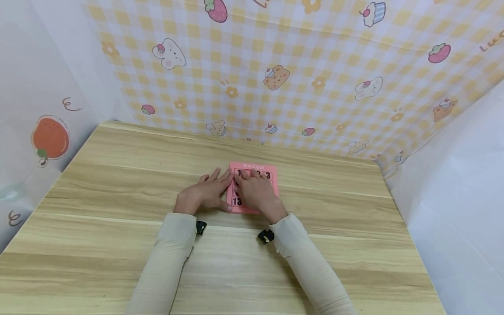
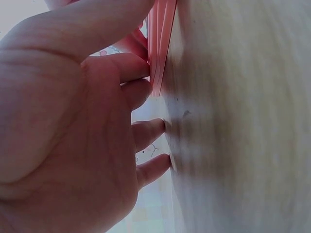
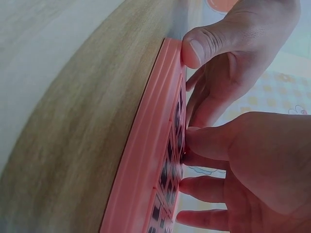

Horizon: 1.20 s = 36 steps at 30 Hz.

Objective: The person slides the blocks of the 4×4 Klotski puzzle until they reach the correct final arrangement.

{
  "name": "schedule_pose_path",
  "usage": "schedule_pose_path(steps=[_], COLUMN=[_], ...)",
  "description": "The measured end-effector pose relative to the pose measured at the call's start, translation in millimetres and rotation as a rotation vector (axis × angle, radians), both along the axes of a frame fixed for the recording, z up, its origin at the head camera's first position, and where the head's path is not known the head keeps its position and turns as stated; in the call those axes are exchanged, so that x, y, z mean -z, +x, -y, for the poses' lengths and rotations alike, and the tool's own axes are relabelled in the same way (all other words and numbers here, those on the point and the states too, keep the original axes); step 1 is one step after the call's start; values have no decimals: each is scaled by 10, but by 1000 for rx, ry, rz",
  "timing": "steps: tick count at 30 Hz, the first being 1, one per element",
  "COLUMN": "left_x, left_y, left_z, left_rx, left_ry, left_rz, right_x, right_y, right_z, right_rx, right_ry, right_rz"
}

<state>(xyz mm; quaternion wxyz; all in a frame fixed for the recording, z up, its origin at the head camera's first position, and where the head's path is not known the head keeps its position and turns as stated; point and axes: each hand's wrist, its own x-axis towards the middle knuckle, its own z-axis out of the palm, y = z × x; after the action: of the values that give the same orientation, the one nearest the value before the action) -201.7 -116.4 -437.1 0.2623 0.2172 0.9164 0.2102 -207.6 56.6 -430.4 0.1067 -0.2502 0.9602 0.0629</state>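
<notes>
A pink sliding number puzzle [image 1: 256, 166] with black numerals lies on the wooden table; tiles 3 and 13 can be read in the head view. The left hand [image 1: 206, 192] lies along its left side. That hand's thumb [image 3: 197, 51] rests on the near corner of the frame, two fingers touch the side edge, and two others touch the table. Above the tiles is the right hand [image 1: 257, 192], its extended fingertips [image 3: 201, 187] touching the puzzle's face. Most middle tiles are hidden under this hand.
The wooden table [image 1: 334, 214] extends around the puzzle. A yellow checked cloth [image 1: 244, 57] with cartoon prints hangs behind it, with white sheets at both sides. Black wrist devices [image 1: 266, 236] sit by the sleeve cuffs.
</notes>
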Motion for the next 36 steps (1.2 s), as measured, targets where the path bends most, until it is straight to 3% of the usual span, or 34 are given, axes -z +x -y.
schedule_pose_path(steps=[7, 17, 36], left_x=[-2, 9, 23], left_y=[15, 26, 1], left_z=[-2, 8, 6], left_rx=[-7, -19, -27], left_ry=[9, 9, 14], left_rz=[13, 13, 16], right_x=[12, 23, 101], right_y=[-15, -40, -21], right_z=[-54, -274, -518], right_rx=[25, 78, 68], right_ry=[-49, -103, -105], right_rz=[34, -25, -106])
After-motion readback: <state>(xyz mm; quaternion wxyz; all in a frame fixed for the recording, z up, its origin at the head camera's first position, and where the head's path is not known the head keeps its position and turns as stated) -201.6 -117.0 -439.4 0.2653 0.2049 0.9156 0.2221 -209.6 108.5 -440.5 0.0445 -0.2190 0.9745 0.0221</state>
